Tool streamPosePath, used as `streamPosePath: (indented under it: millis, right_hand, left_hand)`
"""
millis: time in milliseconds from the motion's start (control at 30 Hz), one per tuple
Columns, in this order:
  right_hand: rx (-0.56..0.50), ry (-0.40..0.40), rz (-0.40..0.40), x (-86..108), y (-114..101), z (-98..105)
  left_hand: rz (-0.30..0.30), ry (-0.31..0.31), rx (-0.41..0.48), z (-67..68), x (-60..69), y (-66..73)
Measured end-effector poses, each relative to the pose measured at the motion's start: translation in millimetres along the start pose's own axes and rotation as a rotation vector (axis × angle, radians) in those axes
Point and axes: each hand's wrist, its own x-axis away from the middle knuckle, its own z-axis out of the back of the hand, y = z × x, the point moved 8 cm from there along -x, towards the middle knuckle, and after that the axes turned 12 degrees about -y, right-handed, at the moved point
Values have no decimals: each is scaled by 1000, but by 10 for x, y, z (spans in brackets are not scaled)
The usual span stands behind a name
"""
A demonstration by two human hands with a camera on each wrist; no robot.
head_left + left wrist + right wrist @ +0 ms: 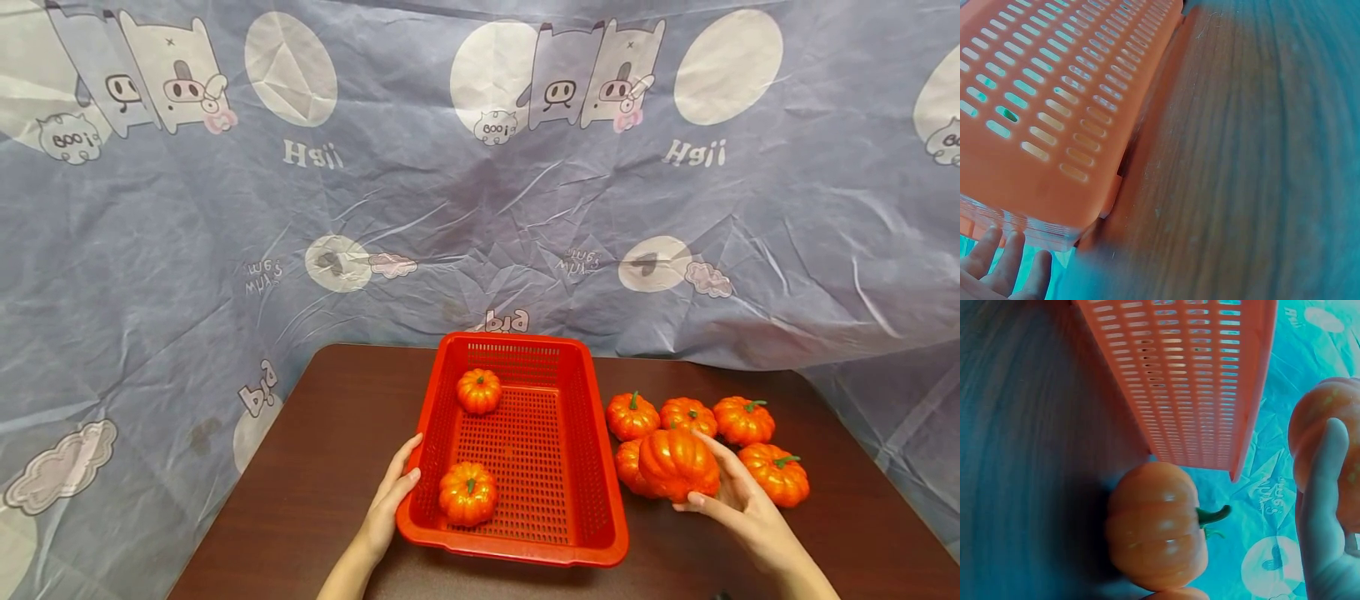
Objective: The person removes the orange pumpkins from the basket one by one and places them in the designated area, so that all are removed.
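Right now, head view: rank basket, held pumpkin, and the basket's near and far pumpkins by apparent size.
1. Red basket
2. Held pumpkin
3. Near pumpkin in basket
4. Far pumpkin in basket
Nearness to camera may explain the pumpkin differences.

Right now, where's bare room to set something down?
Widest bare patch: the brown wood-grain table, left of the red perforated plastic basket and the left hand. The basket's right half is free, beside two round orange pumpkins. Crowded: right of the basket, where more pumpkins cluster near the right hand.
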Motion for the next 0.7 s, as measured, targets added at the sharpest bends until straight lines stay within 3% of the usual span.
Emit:
streamPosePath:
  millis: [433,700]
  right_hand:
    - [-186,-81,139,121,56,-87]
    - [-366,-142,236,241,127,-117]
  left_hand:
    - [-10,2,-2,1,-1,5]
    - [-10,6,-9,3,-4,12]
